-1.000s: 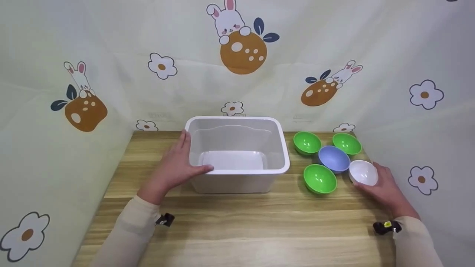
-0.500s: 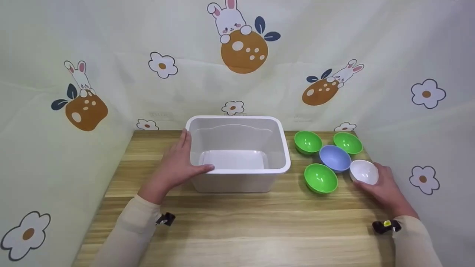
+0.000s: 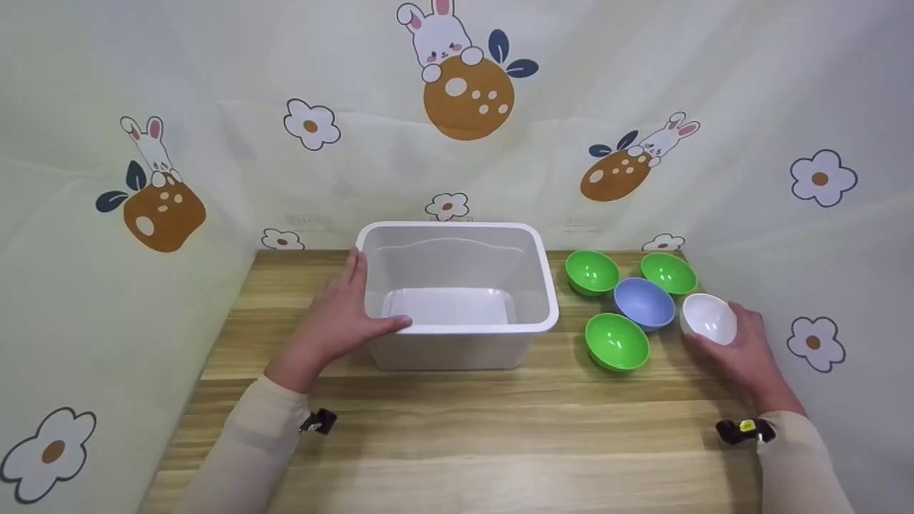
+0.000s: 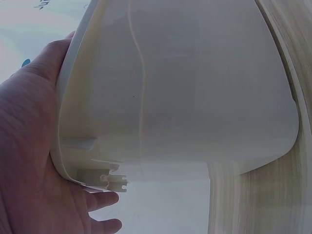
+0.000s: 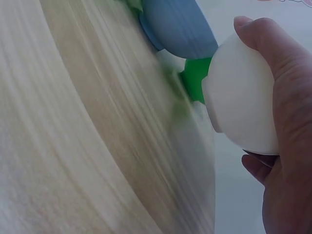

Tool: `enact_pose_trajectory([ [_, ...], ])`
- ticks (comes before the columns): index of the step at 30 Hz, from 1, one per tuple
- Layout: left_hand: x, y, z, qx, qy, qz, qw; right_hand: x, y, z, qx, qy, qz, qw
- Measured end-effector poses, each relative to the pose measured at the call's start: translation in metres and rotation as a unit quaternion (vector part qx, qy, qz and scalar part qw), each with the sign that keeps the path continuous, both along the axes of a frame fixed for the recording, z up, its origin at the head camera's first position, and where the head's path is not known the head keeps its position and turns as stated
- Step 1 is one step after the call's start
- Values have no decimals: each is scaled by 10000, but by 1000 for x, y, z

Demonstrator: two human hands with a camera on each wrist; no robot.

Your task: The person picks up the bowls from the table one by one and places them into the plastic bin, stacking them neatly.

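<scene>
In the head view my left hand holds the front left corner of a white plastic storage bin, thumb along the front rim, fingers at the left side. The left wrist view shows the bin's outer wall and fingertips past the rim. At the right, my right hand grips a small white bowl by its side, between thumb and fingers. In the right wrist view the white bowl is lifted off the table, its foot facing the tabletop. A blue bowl is just left of it.
Three green bowls stand around the blue one: one back left, one back right, one in front. All rest on a wood-grain table. Patterned fabric walls off the back and both sides.
My right hand has raised the white bowl slightly and shifted it up and right, away from the blue bowl. My left hand and the bin have stayed in place.
</scene>
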State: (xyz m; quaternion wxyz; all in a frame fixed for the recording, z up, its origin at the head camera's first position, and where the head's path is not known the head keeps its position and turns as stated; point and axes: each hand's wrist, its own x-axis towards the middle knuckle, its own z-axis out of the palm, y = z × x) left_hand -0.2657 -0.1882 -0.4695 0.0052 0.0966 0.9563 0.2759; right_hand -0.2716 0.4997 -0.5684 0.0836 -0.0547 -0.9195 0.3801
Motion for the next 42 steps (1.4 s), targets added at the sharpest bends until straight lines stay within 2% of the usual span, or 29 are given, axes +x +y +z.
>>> enact_pose_trajectory([
  [5,2,0,1,-12,60,7,10000,0,-4,5,10,-16,74,10000],
  [12,1,-1,0,15,103,-26,9999,-3,-7,11,52,283,193,9994],
  [17,0,0,1,-34,92,-45,9999,-4,-13,18,51,324,250,9992],
  [31,0,0,-1,0,-14,24,10000,-11,-38,48,35,288,555,9980],
  [42,1,0,-1,22,96,26,9999,-16,-69,80,66,341,825,9960],
])
